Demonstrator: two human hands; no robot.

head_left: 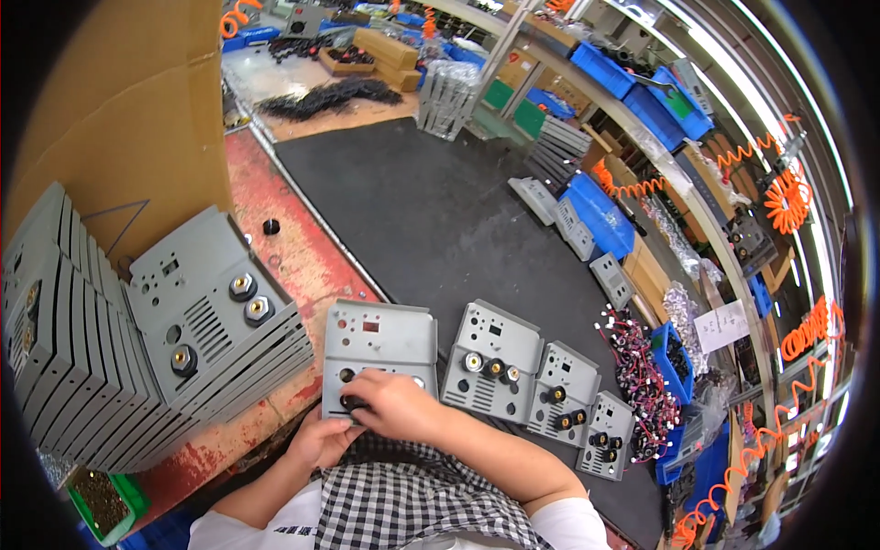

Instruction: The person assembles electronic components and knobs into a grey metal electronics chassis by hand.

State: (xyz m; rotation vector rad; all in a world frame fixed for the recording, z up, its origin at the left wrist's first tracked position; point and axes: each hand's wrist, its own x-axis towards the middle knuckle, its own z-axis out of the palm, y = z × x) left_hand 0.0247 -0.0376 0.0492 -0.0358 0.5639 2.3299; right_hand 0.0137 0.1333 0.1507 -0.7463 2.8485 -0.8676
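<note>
A grey metal panel (380, 323) with round and square holes lies in front of me, at the edge of the bench. My right hand (400, 407) bends over its lower half, fingertips closed round a small black round fitting (352, 402) at one of the holes. My left hand (321, 442) grips the panel's near edge from below; some of its fingers are hidden. Just to the right, a row of similar panels carries round brass-centred fittings: a larger panel (492, 357), then a second panel (561, 389) and a third panel (605, 436).
Tall stacks of grey panels (197, 302) stand at my left before a cardboard sheet (119, 101). A loose black nut (271, 226) lies on the red worn bench. A black mat (412, 202) runs ahead. Bundled wires (637, 385) and a blue bin (596, 215) line the right.
</note>
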